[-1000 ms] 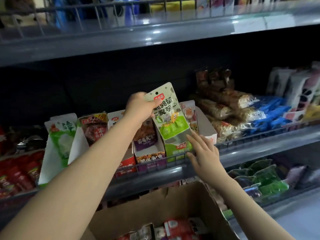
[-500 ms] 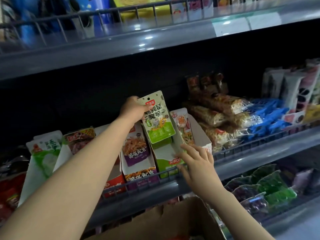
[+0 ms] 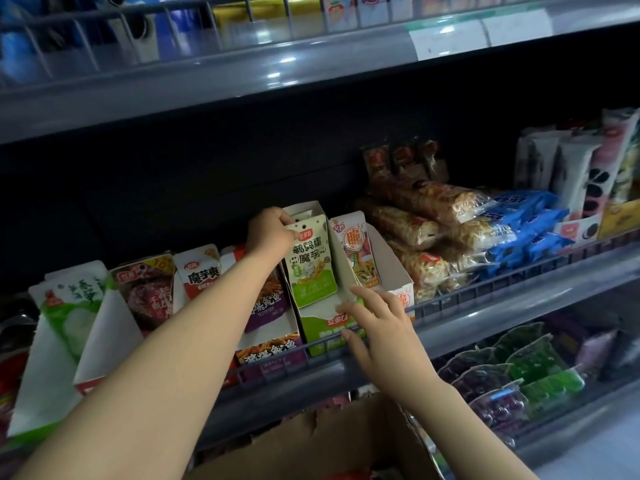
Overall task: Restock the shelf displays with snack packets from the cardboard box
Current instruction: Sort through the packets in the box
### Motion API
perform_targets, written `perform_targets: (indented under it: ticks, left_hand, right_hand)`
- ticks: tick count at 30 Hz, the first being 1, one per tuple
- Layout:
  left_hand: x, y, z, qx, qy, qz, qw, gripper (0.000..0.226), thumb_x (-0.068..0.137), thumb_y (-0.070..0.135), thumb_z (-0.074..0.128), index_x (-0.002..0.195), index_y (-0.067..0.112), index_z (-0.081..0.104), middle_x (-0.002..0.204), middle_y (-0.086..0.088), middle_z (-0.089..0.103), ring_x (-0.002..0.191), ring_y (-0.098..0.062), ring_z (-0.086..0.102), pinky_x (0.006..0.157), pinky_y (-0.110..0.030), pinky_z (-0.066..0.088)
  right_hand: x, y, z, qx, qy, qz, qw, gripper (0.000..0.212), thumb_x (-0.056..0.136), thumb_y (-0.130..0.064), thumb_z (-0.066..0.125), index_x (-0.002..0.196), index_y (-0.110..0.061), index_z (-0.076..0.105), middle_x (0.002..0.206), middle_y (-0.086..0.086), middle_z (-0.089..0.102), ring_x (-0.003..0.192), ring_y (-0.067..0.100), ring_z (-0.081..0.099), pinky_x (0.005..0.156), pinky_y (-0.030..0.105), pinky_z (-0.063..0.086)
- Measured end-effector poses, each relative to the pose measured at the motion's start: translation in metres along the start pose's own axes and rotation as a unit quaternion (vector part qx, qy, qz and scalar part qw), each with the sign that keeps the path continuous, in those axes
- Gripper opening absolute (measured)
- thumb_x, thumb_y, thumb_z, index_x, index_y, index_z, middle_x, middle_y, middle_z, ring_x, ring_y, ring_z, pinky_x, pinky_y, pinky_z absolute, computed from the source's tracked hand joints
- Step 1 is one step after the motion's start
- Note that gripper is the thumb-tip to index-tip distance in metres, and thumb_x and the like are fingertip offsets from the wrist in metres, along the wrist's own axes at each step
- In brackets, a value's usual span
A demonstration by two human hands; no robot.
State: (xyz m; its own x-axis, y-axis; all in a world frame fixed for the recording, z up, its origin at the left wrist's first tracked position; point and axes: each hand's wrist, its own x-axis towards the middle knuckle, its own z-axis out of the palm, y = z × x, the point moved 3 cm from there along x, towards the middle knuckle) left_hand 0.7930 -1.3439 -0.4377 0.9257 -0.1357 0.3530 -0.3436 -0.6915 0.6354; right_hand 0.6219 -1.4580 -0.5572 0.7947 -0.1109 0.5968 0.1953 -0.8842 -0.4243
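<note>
The middle shelf (image 3: 485,299) runs across the whole view, its low wire rail along the front lip, with a tall dark gap above the goods up to the underside of the upper shelf (image 3: 242,81). Below, the open cardboard box (image 3: 311,441) sits with its torn flap just under the shelf lip (its contents are mostly out of view). On the shelf, the green display carton (image 3: 322,327) stands between a purple carton (image 3: 270,348) and a white carton (image 3: 388,268), all three pressed side to side against the rail. The left hand (image 3: 268,232) pinches the top edge of a green snack packet (image 3: 311,268), which now stands upright inside the green carton; half a second ago it was held higher, above the carton's mouth. The right hand (image 3: 377,327), fingers spread and relaxed, rests against that carton's front, much as before.
</note>
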Motion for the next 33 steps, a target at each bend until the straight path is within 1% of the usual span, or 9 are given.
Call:
perform_targets:
  ticks: [3, 8, 14, 17, 20, 22, 24, 27, 33]
  left_hand:
    - [0.003, -0.003, -0.001, 0.027, 0.022, 0.02, 0.999, 0.014, 0.081, 0.011, 0.073, 0.092, 0.015, 0.068, 0.11, -0.002, 0.057, 0.095, -0.019, 0.06, 0.077, -0.027, 0.048]
    - [0.009, -0.01, 0.002, 0.003, 0.045, 0.011, 0.999, 0.009, 0.08, 0.016, 0.073, 0.086, 0.02, 0.068, 0.11, -0.005, 0.061, 0.093, -0.019, 0.06, 0.071, -0.026, 0.044]
    - [0.011, -0.021, 0.004, 0.019, 0.079, 0.019, 0.997, 0.01, 0.088, 0.019, 0.066, 0.097, 0.017, 0.068, 0.119, -0.008, 0.048, 0.112, -0.027, 0.052, 0.081, -0.028, 0.044]
    - [0.01, -0.021, 0.005, 0.013, 0.084, 0.026, 0.996, 0.012, 0.089, 0.019, 0.063, 0.098, 0.013, 0.069, 0.12, -0.009, 0.046, 0.11, -0.026, 0.051, 0.082, -0.025, 0.041]
    - [0.014, -0.022, 0.007, -0.04, 0.085, 0.012, 0.995, 0.006, 0.088, 0.018, 0.066, 0.084, 0.015, 0.07, 0.115, -0.005, 0.044, 0.105, -0.025, 0.055, 0.089, -0.03, 0.048]
    - [0.017, -0.022, 0.007, -0.081, 0.084, -0.006, 0.993, 0.016, 0.087, 0.017, 0.068, 0.071, 0.022, 0.066, 0.112, -0.002, 0.042, 0.102, -0.025, 0.058, 0.09, -0.036, 0.053]
    - [0.018, -0.021, 0.007, -0.082, 0.083, -0.02, 0.993, 0.023, 0.087, 0.017, 0.067, 0.067, 0.025, 0.063, 0.112, -0.001, 0.04, 0.101, -0.026, 0.059, 0.088, -0.038, 0.054]
    - [0.018, -0.023, 0.008, -0.068, 0.084, -0.019, 0.994, 0.021, 0.088, 0.016, 0.065, 0.069, 0.023, 0.063, 0.113, -0.003, 0.039, 0.105, -0.026, 0.055, 0.089, -0.038, 0.054]
    - [0.011, -0.022, 0.006, -0.064, 0.092, -0.003, 0.994, 0.006, 0.087, 0.018, 0.067, 0.091, 0.015, 0.069, 0.119, -0.008, 0.042, 0.109, -0.026, 0.053, 0.092, -0.034, 0.05]
  right_hand:
    - [-0.001, 0.0, 0.0, 0.002, -0.002, 0.001, 1.0, 0.026, 0.086, -0.026, 0.062, 0.112, -0.026, 0.061, 0.138, -0.005, 0.049, 0.126, 0.024, 0.039, 0.102, 0.044, 0.038]
    - [-0.001, 0.0, 0.0, 0.003, -0.005, 0.007, 1.0, 0.027, 0.086, -0.024, 0.062, 0.113, -0.027, 0.061, 0.14, -0.007, 0.046, 0.129, 0.022, 0.035, 0.105, 0.042, 0.035]
    - [-0.001, -0.003, -0.001, -0.002, -0.013, 0.011, 1.0, 0.029, 0.087, -0.024, 0.06, 0.116, -0.026, 0.06, 0.142, -0.006, 0.044, 0.131, 0.023, 0.033, 0.107, 0.042, 0.033]
    - [-0.002, -0.003, -0.001, -0.002, -0.009, 0.011, 1.0, 0.031, 0.086, -0.025, 0.061, 0.116, -0.026, 0.059, 0.142, -0.006, 0.045, 0.13, 0.023, 0.033, 0.106, 0.044, 0.034]
    - [-0.003, -0.003, -0.001, -0.006, -0.006, 0.01, 1.0, 0.032, 0.085, -0.025, 0.062, 0.116, -0.027, 0.059, 0.141, -0.006, 0.046, 0.129, 0.022, 0.033, 0.104, 0.043, 0.036]
    - [-0.003, -0.003, -0.001, -0.005, -0.009, 0.009, 1.0, 0.032, 0.085, -0.026, 0.062, 0.117, -0.028, 0.059, 0.141, -0.006, 0.045, 0.129, 0.021, 0.033, 0.104, 0.043, 0.036]
    - [-0.002, -0.003, -0.002, -0.005, -0.009, 0.008, 1.0, 0.032, 0.086, -0.026, 0.061, 0.117, -0.028, 0.058, 0.142, -0.007, 0.045, 0.129, 0.021, 0.033, 0.104, 0.043, 0.036]
    - [-0.002, -0.003, -0.002, -0.003, -0.004, 0.007, 1.0, 0.031, 0.085, -0.026, 0.061, 0.116, -0.028, 0.058, 0.141, -0.006, 0.046, 0.128, 0.02, 0.032, 0.103, 0.044, 0.037]
    - [-0.002, -0.003, -0.002, -0.008, -0.01, 0.004, 1.0, 0.033, 0.086, -0.026, 0.06, 0.119, -0.027, 0.058, 0.143, -0.005, 0.044, 0.131, 0.022, 0.031, 0.104, 0.044, 0.036]
